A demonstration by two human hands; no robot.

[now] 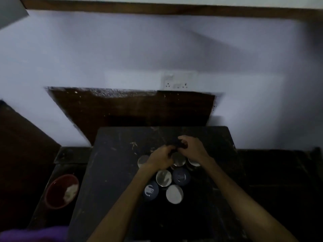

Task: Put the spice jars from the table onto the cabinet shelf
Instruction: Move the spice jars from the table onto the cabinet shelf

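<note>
Several spice jars stand clustered on the dark table (pixel 111 172), seen from above. Some have silver lids (pixel 163 178) (pixel 174 194), others dark blue lids (pixel 181 176) (pixel 151 190). At the far end of the cluster my right hand (pixel 194 148) curls its fingers round a dark-lidded jar (pixel 180 145). From the left, my left hand (pixel 160 157) has its curled fingers on the same jar, above a silver lid (pixel 178 160). The view is dim and blurred, so the exact grip is hard to make out.
A red bowl (pixel 61 191) with white contents sits on a lower surface left of the table. A dark wooden panel (pixel 131 109) leans on the wall behind, below a wall socket (pixel 176 83). A brown wooden edge (pixel 157 7) runs along the top.
</note>
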